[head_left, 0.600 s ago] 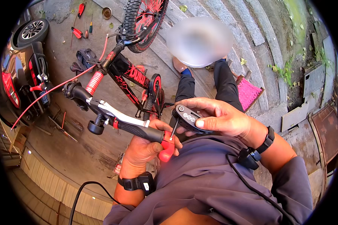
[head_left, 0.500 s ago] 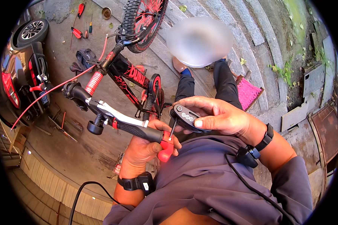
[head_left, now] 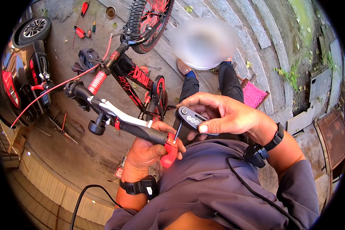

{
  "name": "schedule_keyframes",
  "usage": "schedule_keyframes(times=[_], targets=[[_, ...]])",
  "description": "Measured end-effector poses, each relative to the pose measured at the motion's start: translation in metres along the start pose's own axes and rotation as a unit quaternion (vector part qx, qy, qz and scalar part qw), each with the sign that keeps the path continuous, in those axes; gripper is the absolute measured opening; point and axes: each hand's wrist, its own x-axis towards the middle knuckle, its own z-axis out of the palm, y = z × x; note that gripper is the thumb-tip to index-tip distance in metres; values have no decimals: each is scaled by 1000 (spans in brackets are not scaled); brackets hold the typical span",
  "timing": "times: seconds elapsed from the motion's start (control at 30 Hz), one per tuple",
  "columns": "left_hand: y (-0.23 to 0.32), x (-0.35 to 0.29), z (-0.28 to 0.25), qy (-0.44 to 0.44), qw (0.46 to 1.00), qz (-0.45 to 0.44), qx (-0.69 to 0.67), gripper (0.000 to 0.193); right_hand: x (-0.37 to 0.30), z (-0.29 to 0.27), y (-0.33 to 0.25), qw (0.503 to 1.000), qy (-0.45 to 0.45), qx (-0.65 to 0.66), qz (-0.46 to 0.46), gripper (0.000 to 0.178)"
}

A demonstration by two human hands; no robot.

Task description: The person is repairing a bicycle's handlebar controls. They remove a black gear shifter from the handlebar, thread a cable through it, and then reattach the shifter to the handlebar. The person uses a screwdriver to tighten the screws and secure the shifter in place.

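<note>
My left hand (head_left: 143, 153) is wrapped round the outer end of a bicycle handlebar, by its black rubber grip (head_left: 142, 134). A red curved bar end (head_left: 170, 152) is fitted there, against my fingers. My right hand (head_left: 234, 117) holds a black folding multi-tool (head_left: 193, 120) between thumb and fingers. From the tool, a thin hex key (head_left: 178, 130) points down, its tip at a bolt on the red bar end. A silver brake lever (head_left: 122, 115) runs alongside the grip, and a round black part (head_left: 97, 128) hangs below the bar.
The black and red bicycle frame (head_left: 132, 76) stands ahead, with a loose red cable (head_left: 57, 89) arching left. Red-handled pliers (head_left: 79, 32) and a screwdriver (head_left: 94, 27) lie on the ground. A dark car (head_left: 25, 76) stands at left; a pink woven seat (head_left: 253, 95) is at right.
My right hand has shifted slightly, its lower fingers now further apart beneath the multi-tool. The hex key stays at the bar end, and my left hand keeps its hold.
</note>
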Motion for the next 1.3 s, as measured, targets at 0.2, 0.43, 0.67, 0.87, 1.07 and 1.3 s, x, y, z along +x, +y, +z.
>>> schedule_keyframes(times=[0.2, 0.43, 0.67, 0.87, 1.07, 1.3], targets=[[-1, 0, 0, -3, 1000, 4, -15, 68, 9, -10, 5, 974, -29, -191, -116, 76], [-1, 2, 2, -5, 1000, 9, -7, 69, 22, -10, -12, 861, -16, -465, -206, 68], [-3, 3, -2, -19, 999, 25, 1, 67, 28, 1, -1, 748, 64, -583, -313, 48], [-5, 3, -1, -25, 999, 35, 6, 63, 26, 3, 11, 717, 113, -611, -315, 45], [-6, 5, -3, -43, 998, 46, 1, 60, 19, 15, 4, 690, 147, -662, -251, 48], [-10, 7, 1, -28, 996, 84, 1, 54, 13, 22, 13, 859, 158, -454, -177, 46]])
